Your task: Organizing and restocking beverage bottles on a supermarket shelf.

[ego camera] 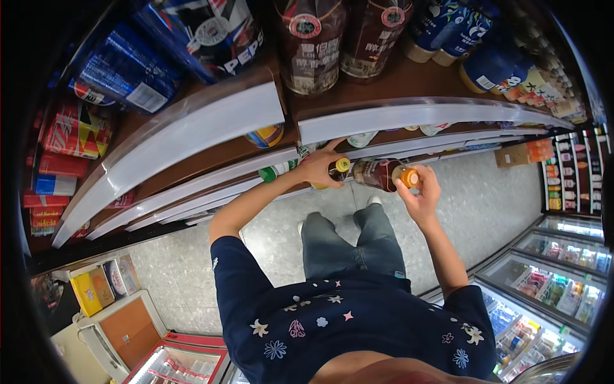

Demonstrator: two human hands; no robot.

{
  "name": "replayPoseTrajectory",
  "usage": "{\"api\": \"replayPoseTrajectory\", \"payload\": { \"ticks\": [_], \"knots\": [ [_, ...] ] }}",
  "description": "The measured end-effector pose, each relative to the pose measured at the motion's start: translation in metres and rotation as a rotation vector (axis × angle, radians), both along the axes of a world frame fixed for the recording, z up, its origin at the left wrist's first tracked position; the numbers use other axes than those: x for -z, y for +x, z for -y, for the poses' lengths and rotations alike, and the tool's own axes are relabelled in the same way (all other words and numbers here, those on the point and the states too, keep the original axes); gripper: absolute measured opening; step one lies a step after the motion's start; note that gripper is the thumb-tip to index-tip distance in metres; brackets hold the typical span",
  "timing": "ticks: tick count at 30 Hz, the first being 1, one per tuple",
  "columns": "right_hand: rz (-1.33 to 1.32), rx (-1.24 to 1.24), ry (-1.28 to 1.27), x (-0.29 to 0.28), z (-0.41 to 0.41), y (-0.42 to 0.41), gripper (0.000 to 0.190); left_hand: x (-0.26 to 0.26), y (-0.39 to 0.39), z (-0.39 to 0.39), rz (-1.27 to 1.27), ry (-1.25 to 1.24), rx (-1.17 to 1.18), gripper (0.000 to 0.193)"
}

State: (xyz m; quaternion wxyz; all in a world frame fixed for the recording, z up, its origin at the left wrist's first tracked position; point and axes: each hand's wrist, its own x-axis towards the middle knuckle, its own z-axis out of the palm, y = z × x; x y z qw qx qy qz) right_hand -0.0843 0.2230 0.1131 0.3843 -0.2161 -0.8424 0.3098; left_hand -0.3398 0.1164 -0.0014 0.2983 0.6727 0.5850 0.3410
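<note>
My right hand (422, 192) grips a dark drink bottle (376, 174) by its orange cap, with the bottle's base towards the shelves. Beside it, my left hand (320, 168) is wrapped around a smaller bottle with a yellow cap (342, 165), most of its body hidden by the fingers. A white bottle with a green cap (269, 173) lies or leans by my left wrist, at a lower shelf edge. Behind my left fingers, other containers on the shelf are partly hidden. Two large dark drink bottles (312, 57) stand on the upper shelf ahead.
Pale shelf edges (412, 115) curve across in front of me. Pepsi packs (206, 38) and red cans (76, 129) stand at the left, blue coffee bottles (431, 29) at the right. Glass-door coolers (542, 283) line the right rear; a red-framed cooler (192, 355) stands at the lower left.
</note>
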Motion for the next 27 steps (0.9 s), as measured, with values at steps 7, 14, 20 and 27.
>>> {"api": "replayPoseTrajectory", "payload": {
  "ticks": [7, 14, 20, 27],
  "knots": [
    [-0.310, 0.293, 0.394, -0.139, -0.016, 0.045, 0.044, 0.013, -0.007, 0.011, -0.095, 0.031, -0.040, 0.061],
    [-0.413, 0.083, 0.763, -0.228, -0.049, -0.026, 0.045, -0.004, -0.005, 0.004, -0.041, -0.034, 0.068, 0.050],
    [-0.185, 0.071, 0.794, -0.225, -0.066, -0.086, 0.044, 0.001, -0.008, -0.002, -0.089, 0.043, 0.067, 0.055],
    [0.073, -0.046, 0.485, -0.240, -0.100, -0.136, 0.033, -0.008, -0.008, 0.002, -0.061, -0.073, 0.072, 0.045]
  ]
}}
